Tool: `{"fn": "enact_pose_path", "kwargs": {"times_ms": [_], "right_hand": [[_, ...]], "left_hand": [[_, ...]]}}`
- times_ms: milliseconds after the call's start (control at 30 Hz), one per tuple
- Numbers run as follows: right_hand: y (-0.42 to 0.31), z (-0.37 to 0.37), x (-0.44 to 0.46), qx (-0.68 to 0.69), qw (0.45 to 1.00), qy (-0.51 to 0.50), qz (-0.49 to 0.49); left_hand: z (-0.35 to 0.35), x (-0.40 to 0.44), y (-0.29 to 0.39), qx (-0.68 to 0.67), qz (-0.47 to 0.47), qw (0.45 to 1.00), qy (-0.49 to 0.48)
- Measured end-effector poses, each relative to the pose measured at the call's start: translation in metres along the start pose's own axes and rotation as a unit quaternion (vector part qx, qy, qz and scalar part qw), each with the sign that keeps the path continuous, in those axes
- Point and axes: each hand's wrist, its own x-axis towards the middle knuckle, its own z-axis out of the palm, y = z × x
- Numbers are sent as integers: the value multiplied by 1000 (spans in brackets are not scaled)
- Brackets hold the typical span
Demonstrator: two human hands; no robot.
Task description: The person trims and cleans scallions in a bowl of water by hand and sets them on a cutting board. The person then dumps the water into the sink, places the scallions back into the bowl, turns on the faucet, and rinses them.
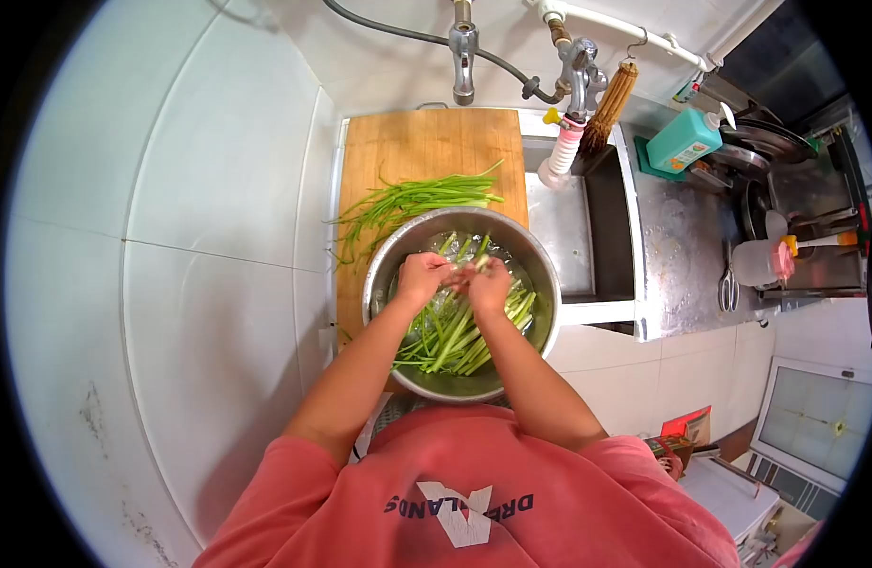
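A steel basin (547, 327) holds water and long green vegetable stalks (455, 339), with pale ends toward the right. My left hand (422, 276) is over the basin's far half, its fingers closed in a pinch on stalks. Close beside it, my right hand (490, 286) has its fingers curled round the pale ends of some stalks. The fingertips meet near the middle, where motion blurs them and the stalks partly hide. Another bunch of thin green stalks (417, 197) lies on the wooden board (426, 142) just behind the basin.
Right of the board is a sink (559, 237) under a tap (576, 80) with a pink-and-white hose end. A second tap (463, 62) hangs above the board. A brush (614, 104), a teal pump bottle (684, 142) and scissors (728, 286) are further right. A tiled wall (218, 189) borders the left.
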Motion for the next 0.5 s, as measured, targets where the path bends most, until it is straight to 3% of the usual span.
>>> {"fn": "enact_pose_path", "kwargs": {"times_ms": [67,100,167,200,233,300,333,367,433,500], "right_hand": [[-14,-2,-4,-82,985,-110,101],[-17,-9,-3,-88,985,-105,104],[-21,-4,1,-139,985,-73,73],[-17,-2,4,-241,961,-136,10],[-14,-4,5,-239,962,-135,12],[-14,-7,9,-161,973,-148,72],[-12,-4,7,-120,990,-57,48],[-13,-6,8,-121,990,-58,46],[-15,-9,11,-196,966,-154,67],[-17,-9,12,-202,971,-108,76]], "left_hand": [[0,-6,11,272,-15,962,33],[7,-4,2,268,-18,963,29],[6,3,-19,277,110,954,37],[5,0,-14,223,165,961,20],[3,-4,-9,225,164,960,18],[-2,-10,4,158,-29,986,-55],[-2,-8,4,157,-27,986,-55],[0,-5,3,198,-26,979,-28],[2,-8,5,241,-24,970,1],[9,-16,5,166,82,983,-7]]}}
